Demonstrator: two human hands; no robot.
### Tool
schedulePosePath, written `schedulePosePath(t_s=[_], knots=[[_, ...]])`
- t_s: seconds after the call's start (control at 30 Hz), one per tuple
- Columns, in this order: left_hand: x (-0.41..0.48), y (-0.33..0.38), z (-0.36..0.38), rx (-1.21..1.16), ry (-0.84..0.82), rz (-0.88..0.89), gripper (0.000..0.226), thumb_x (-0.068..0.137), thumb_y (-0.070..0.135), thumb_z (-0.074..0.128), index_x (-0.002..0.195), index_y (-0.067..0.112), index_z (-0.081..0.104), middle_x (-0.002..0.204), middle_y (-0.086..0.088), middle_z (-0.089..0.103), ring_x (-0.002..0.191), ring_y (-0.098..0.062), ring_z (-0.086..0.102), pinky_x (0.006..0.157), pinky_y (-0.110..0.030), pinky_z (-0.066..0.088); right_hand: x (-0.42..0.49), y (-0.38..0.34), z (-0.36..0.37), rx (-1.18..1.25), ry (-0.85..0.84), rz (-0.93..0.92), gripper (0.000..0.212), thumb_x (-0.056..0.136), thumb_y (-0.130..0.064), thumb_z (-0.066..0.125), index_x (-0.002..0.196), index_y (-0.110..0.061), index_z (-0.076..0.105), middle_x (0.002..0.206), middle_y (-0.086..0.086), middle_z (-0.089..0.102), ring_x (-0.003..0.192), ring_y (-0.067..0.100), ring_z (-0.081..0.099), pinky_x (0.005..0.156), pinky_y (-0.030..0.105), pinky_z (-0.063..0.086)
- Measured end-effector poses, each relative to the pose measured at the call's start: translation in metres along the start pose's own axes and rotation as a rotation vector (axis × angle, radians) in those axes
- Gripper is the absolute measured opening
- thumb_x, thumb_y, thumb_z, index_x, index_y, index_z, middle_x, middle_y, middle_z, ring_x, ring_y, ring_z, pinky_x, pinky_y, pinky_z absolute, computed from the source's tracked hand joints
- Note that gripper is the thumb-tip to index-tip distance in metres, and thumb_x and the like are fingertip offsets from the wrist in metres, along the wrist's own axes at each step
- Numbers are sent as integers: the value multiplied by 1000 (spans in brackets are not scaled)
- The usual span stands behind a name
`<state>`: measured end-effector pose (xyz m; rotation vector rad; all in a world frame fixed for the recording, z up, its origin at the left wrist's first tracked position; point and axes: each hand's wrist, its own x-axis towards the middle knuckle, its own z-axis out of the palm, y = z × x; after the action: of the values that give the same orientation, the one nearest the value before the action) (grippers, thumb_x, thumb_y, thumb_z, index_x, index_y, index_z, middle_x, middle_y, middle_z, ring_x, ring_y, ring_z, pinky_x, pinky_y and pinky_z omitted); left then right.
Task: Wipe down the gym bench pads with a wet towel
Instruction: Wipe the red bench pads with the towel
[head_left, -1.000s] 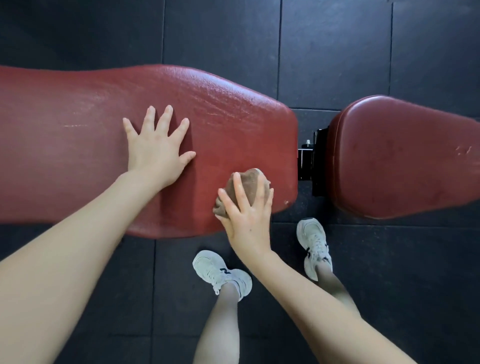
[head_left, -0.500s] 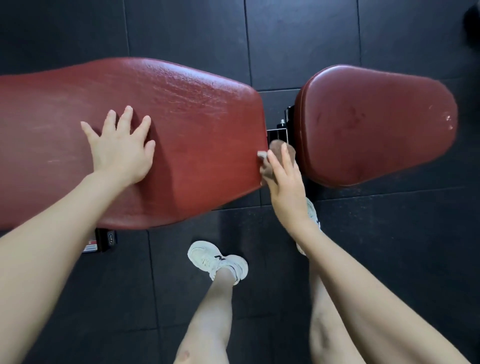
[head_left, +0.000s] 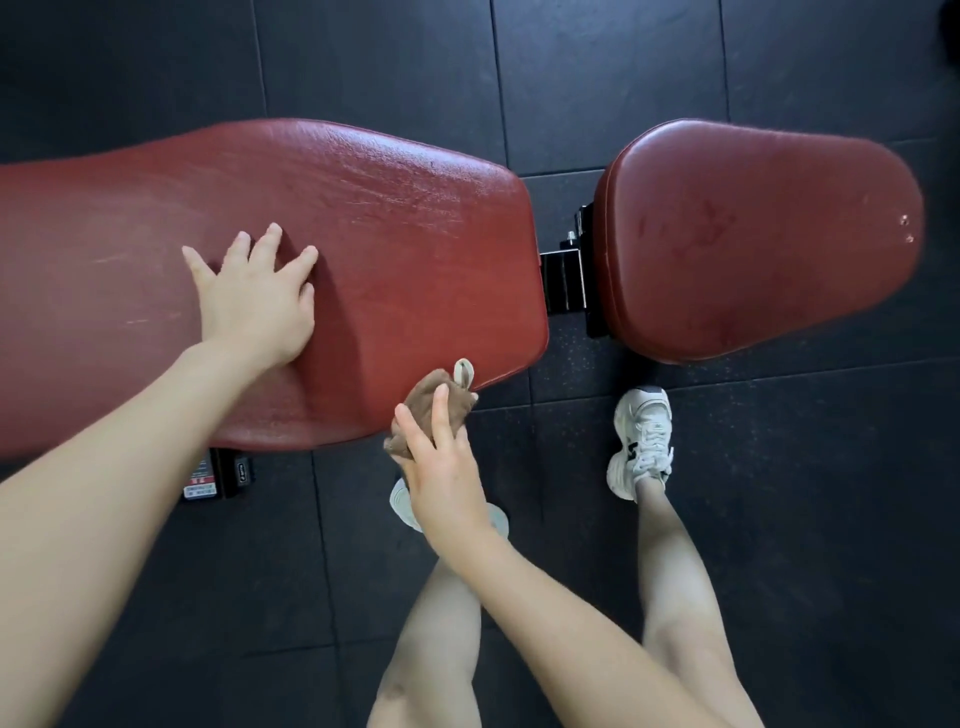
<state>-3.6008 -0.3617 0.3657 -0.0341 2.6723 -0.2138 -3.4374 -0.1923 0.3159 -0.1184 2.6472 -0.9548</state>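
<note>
A long red back pad of the bench runs from the left edge to the middle. A shorter red seat pad lies to its right across a gap. My left hand rests flat on the long pad, fingers spread. My right hand grips a bunched brown towel with a pale loop, pressed against the near right edge of the long pad.
A black metal bracket joins the two pads in the gap. Dark rubber floor tiles surround the bench. My legs and white sneakers stand near the bench. A labelled frame part shows under the long pad.
My right hand has carried the towel from the gap at the pad's right end down and left to the pad's near edge. My left hand stays planted on the pad.
</note>
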Motion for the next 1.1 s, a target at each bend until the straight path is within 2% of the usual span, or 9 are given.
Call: schedulePosePath(t_s=[0.13, 0.23, 0.37, 0.5, 0.63, 0.7, 0.8, 0.93, 1.1], knots=[[-21, -4, -1, -241, 97, 12, 39, 93, 21, 48, 131, 15, 54, 140, -20, 45, 129, -39, 40, 107, -61, 21, 11, -10, -42, -4, 143, -39, 46, 87, -26, 42, 132, -27, 45, 141, 18, 48, 112, 42, 57, 59, 37, 58], [-45, -5, 6, -405, 159, 4, 36, 92, 17, 51, 127, 13, 58, 135, -20, 51, 125, -40, 44, 107, -58, 28, 44, -10, -70, -136, 231, -118, 46, 87, -35, 50, 133, -29, 49, 142, 15, 48, 120, 48, 50, 72, 44, 57], [-64, 2, 12, -551, 233, -75, 40, 88, 22, 43, 123, 11, 61, 131, -18, 55, 124, -39, 47, 105, -55, 34, 74, 5, -74, -348, -19, -300, 60, 76, -50, 70, 131, -30, 55, 143, 16, 47, 128, 48, 43, 93, 64, 44], [-75, 30, 18, -622, 376, -163, 30, 86, 14, 50, 111, 6, 66, 122, -18, 60, 113, -38, 53, 98, -50, 42, 90, 24, -94, -213, 102, -244, 40, 86, -33, 58, 123, -18, 63, 133, 15, 57, 120, 38, 55, 95, 56, 47], [-87, 84, 32, -642, 472, -201, 21, 84, 8, 56, 101, 7, 69, 105, -11, 64, 95, -30, 57, 81, -41, 48, 121, 40, -94, -186, -47, -372, 54, 86, -39, 62, 134, -16, 52, 147, 18, 40, 134, 43, 36, 103, 58, 39], [-94, 109, 37, -667, 484, -344, 20, 83, 8, 59, 101, 9, 68, 97, -7, 63, 88, -25, 55, 75, -38, 49, 131, 48, -79, -241, -165, -497, 68, 82, -57, 57, 140, -23, 44, 152, 22, 28, 139, 47, 22, 108, 62, 29], [-100, 130, 43, -729, 508, -628, 22, 84, 8, 62, 105, 10, 67, 101, -7, 60, 91, -25, 54, 78, -36, 47, 138, 52, -58, -301, -177, -540, 74, 78, -68, 51, 141, -31, 41, 153, 23, 22, 140, 50, 13, 110, 66, 19], [-97, 124, 52, -712, 597, -786, 29, 87, 1, 56, 114, 9, 65, 120, -11, 59, 111, -29, 53, 95, -33, 40, 148, 37, -42, -211, -111, -560, 59, 84, -58, 47, 134, -28, 52, 150, 24, 30, 138, 52, 16, 111, 67, 10], [-97, 102, 64, -752, 747, -937, 37, 84, -7, 46, 112, 7, 65, 123, -12, 59, 115, -30, 53, 96, -14, 23, 163, 7, -18, -104, 36, -604, 37, 88, -41, 50, 99, -14, 73, 133, 23, 53, 128, 52, 38, 101, 72, 26]])
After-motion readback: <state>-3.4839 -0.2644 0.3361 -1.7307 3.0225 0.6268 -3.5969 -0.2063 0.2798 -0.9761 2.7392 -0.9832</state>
